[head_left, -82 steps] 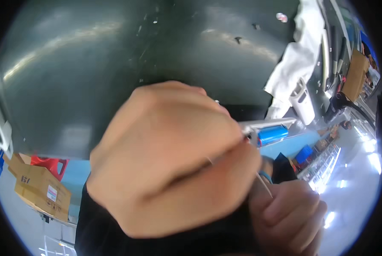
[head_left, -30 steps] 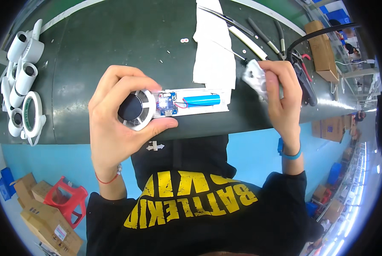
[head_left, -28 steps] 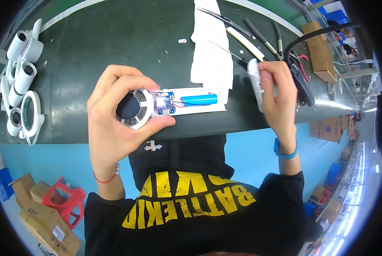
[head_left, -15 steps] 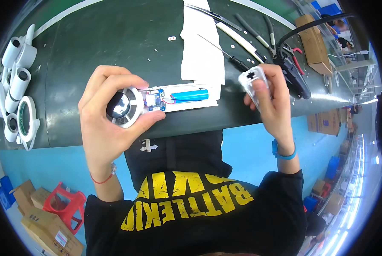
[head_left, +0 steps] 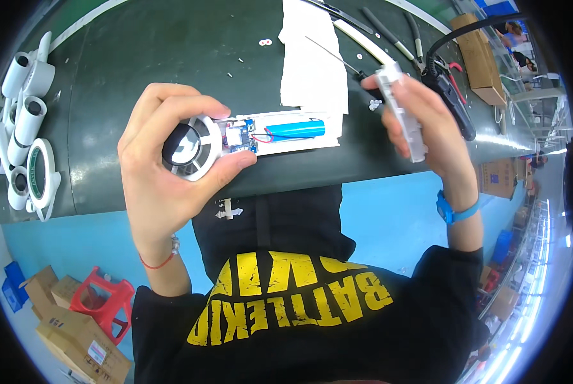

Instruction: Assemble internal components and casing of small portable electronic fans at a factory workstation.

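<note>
My left hand (head_left: 161, 173) grips a white handheld fan body (head_left: 235, 137) by its round head. The body lies open: a blue cylindrical battery (head_left: 296, 129) and a small blue circuit board (head_left: 240, 136) with red wires show inside. My right hand (head_left: 421, 121) holds a long white plastic cover (head_left: 402, 109) edge-on, to the right of the fan body and apart from it. Both hands hover over the front edge of a dark green workbench (head_left: 171, 51).
White fan housings (head_left: 24, 115) are stacked at the bench's left end. A white sheet (head_left: 312, 57), thin rods and hand tools (head_left: 389, 32), and a black tool with a cable (head_left: 453, 96) lie behind. Cardboard boxes (head_left: 62, 320) and a red stool (head_left: 101, 304) stand on the blue floor.
The view has swung down from a blurred close-up of the hands to the bench. My right hand has lifted the white cover up and turned it edge-on; the left hand keeps the fan body.
</note>
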A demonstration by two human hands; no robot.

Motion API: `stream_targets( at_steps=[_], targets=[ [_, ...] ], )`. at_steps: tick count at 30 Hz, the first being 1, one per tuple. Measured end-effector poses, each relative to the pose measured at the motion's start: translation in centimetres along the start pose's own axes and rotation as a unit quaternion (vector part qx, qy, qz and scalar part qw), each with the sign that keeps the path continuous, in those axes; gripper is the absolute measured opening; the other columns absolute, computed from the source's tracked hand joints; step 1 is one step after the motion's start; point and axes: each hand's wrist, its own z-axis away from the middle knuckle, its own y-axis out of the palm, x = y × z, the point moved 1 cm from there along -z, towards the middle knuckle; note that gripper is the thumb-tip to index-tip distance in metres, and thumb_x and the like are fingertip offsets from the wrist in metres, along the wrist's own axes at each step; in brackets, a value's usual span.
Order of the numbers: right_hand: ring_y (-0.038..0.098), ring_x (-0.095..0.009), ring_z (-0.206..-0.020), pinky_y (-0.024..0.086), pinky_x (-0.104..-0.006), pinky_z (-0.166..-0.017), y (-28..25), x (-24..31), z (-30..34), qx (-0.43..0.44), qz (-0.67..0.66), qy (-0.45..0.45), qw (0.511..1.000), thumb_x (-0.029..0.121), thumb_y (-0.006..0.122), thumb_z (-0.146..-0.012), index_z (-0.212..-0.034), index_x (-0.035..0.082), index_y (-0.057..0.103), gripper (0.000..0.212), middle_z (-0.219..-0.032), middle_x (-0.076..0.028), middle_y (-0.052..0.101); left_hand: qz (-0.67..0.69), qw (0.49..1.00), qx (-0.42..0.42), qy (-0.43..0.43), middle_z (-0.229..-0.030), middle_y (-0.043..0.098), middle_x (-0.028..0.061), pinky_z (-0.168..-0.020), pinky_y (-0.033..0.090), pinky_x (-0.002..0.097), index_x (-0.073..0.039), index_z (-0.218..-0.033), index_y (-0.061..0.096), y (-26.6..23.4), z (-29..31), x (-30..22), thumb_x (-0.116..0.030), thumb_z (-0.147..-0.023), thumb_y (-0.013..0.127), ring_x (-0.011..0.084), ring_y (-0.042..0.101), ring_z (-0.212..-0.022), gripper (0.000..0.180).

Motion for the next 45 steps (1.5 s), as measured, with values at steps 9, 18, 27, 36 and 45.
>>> stream_targets(
  at_steps=[9,18,27,36,45],
  targets=[
    [0.058,-0.019,-0.09,0.047,-0.0291,-0.072,5.9,3.3,2.6,0.0,0.435,-0.403,0.805,0.019,0.078,-0.078,-0.127,0.005,0.064,0.052,-0.105,-0.008,0.062,0.019,1.0,0.022,-0.006,-0.098,0.06,0.0073,-0.075,0.046,0.0277,-0.003,-0.096,0.067,-0.4,0.1,-0.4,-0.02,-0.049,0.094,0.0182,0.06,-0.089,0.057],
    [0.058,-0.022,-0.087,0.051,-0.0306,-0.067,8.4,2.4,-0.7,0.024,0.402,-0.394,0.826,0.012,0.083,-0.072,-0.119,0.018,0.071,0.049,-0.1,-0.007,0.059,0.022,0.999,0.023,-0.004,-0.099,0.061,0.0065,-0.076,0.049,0.0273,-0.003,-0.1,0.067,0.3,-0.1,0.0,-0.027,-0.048,0.096,0.0171,0.062,-0.09,0.065],
    [0.062,-0.02,-0.084,0.055,-0.0281,-0.065,8.9,2.5,-1.1,0.045,0.406,-0.356,0.84,0.011,0.082,-0.072,-0.117,0.016,0.073,0.047,-0.097,-0.007,0.06,0.014,0.999,0.044,-0.016,-0.102,0.062,0.0072,-0.08,0.049,0.0288,-0.001,-0.101,0.067,-0.3,-0.2,0.2,-0.012,-0.052,0.093,0.0181,0.062,-0.092,0.057],
    [0.069,-0.026,-0.094,0.058,-0.0313,-0.075,9.5,0.6,-1.6,0.026,0.367,-0.426,0.827,0.015,0.078,-0.075,-0.117,0.007,0.07,0.043,-0.112,-0.011,0.07,0.121,0.99,0.063,-0.02,-0.119,0.058,0.0133,-0.09,0.048,0.03,0.003,-0.112,0.062,0.0,-0.4,0.5,-0.008,-0.06,0.086,0.0182,0.06,-0.104,0.058],
    [0.069,-0.029,-0.095,0.057,-0.0324,-0.079,8.6,1.1,-1.5,0.08,0.411,-0.421,0.805,0.016,0.075,-0.078,-0.122,0.006,0.067,0.046,-0.113,-0.012,0.07,0.041,0.989,0.089,-0.114,-0.109,0.062,0.0073,-0.086,0.047,0.0262,-0.001,-0.108,0.062,-0.6,-0.2,-1.7,-0.002,-0.06,0.084,0.0146,0.061,-0.098,0.053]
  ],
)
